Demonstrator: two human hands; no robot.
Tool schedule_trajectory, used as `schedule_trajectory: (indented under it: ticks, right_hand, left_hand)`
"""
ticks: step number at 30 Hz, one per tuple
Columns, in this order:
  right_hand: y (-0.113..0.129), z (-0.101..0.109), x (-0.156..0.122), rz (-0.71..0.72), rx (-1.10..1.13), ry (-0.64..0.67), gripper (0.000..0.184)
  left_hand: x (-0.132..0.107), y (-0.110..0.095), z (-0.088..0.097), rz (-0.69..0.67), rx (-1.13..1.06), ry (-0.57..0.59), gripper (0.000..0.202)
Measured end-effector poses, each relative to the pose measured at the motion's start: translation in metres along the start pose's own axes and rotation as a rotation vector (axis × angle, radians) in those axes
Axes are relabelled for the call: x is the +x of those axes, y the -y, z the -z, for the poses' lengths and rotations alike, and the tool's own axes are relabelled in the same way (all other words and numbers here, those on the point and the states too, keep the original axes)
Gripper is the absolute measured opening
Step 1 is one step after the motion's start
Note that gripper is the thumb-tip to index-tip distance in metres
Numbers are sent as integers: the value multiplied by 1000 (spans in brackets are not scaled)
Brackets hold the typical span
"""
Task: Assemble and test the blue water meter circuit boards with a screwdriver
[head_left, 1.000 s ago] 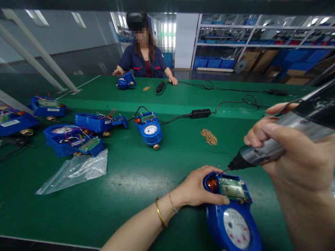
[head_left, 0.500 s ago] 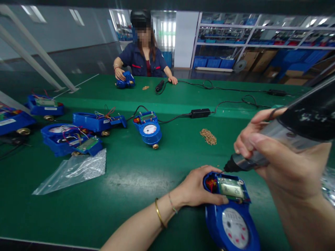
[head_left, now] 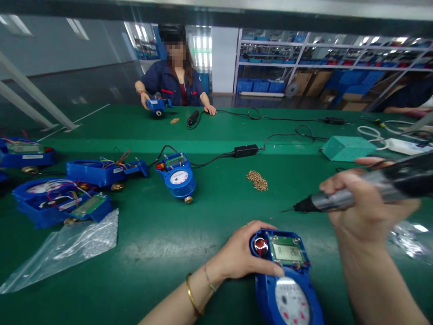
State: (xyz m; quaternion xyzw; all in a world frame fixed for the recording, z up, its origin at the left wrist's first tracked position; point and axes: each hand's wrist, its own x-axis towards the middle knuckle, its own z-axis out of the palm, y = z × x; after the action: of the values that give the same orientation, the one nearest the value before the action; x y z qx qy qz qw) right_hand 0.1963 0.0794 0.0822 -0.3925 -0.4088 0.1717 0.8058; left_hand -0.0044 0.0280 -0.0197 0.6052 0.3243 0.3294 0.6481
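Note:
My left hand [head_left: 241,255] grips the upper left side of a blue water meter [head_left: 260,289], thumb across its front. The meter lies face up with its housing uncovered, showing a circuit board with a small display [head_left: 287,253] and a round dial below. In my right hand [head_left: 363,203] is an electric screwdriver [head_left: 348,196], fingers wrapped round its grey barrel. Its thin bit points left, apart from the meter and above the table. A loose pile of small brass-coloured screws [head_left: 257,180] lies beyond the meter. One tiny screw [head_left: 271,218] sits near the bit.
Another open water meter [head_left: 179,178] stands mid-table, with several more wired blue meters [head_left: 91,174] at the left. A clear plastic bag [head_left: 77,250] lies before them. A cable with a black box [head_left: 246,150] crosses behind. Across the table, a person [head_left: 172,81] holds a blue meter.
The screwdriver has lifted off the meter's top edge and moved right, its bit now bare in the air. My left hand keeps hold of the meter. The view has shifted right.

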Motion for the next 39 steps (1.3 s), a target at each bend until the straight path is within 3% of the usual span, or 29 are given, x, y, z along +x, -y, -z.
schedule_trajectory:
  ticks: [6,10,17,21,26,33,39]
  right_hand:
    - [-51,15,-30,-112,-8,-5,28]
    - [-64,22,-27,-141,5,-28,28]
    - [-41,13,-17,-116,75,-83,25]
    - [-23,2,-10,-125,151,-116,28]
    - [-9,-7,-7,-260,223,-132,33]
    - [-8,-16,-12,-392,247,-121,35]
    - [-7,-17,-14,-420,242,-99,34]
  left_hand:
    - [3,-1,7,21,-54,77,85]
    - [6,-3,9,50,-143,-28,69]
    - [15,12,2,156,-315,-337,56]
    - [17,20,0,111,-327,-393,38]
    - [18,24,1,87,-308,-427,50]
    - [16,20,-1,38,-316,-441,42]
    - [13,14,-1,14,-149,-540,22]
